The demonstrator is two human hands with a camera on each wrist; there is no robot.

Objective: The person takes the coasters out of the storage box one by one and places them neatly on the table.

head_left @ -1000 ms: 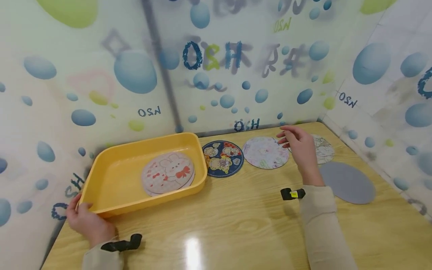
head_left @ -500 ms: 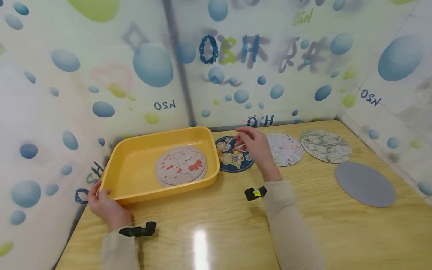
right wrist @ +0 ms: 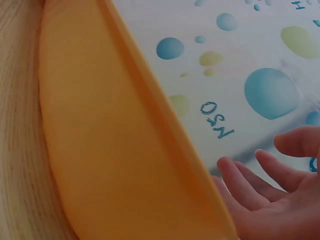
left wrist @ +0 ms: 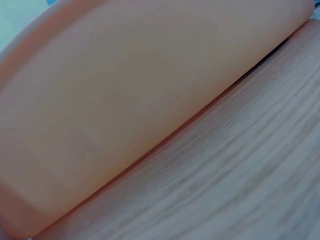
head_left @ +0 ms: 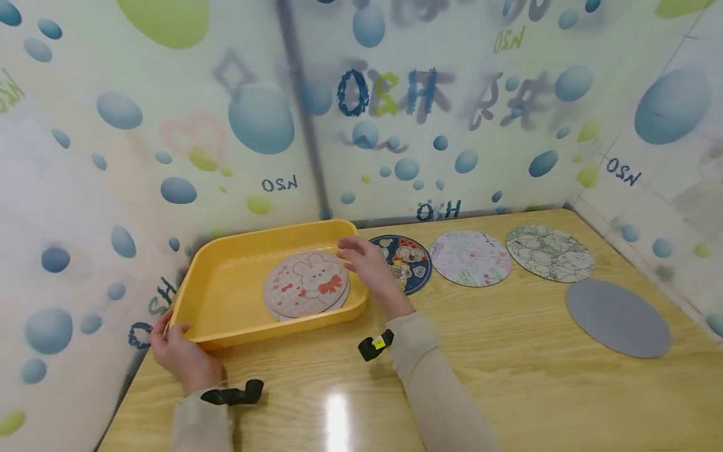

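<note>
A shallow yellow tray (head_left: pixel 223 295) stands at the left of the table. My left hand (head_left: pixel 183 355) grips its front left corner, thumb over the rim and fingers along the outside. Inside the tray, toward its right, lies a small stack of round mats; the top round mat (head_left: pixel 302 289) is pink with a rabbit and a red bow. My right hand (head_left: pixel 369 263) hovers over the tray's right rim with fingers loosely bent and nothing in them. In the right wrist view its fingertips (right wrist: pixel 227 167) show above the tray's edge. The left wrist view shows only the tray's outer wall (left wrist: pixel 125 95) and wood.
Right of the tray, a dark blue round mat with bears (head_left: pixel 415 276), a pale floral round mat (head_left: pixel 471 258) and a line-drawn round mat (head_left: pixel 550 254) lie in a row. A plain grey round mat (head_left: pixel 618 319) lies nearer, at the right. Patterned curtains (head_left: pixel 486 81) hang behind the table.
My right hand has moved left, from above the floral mat, past the bear mat, to the tray's right rim. My left hand stays on the tray corner. The head view has turned slightly left.
</note>
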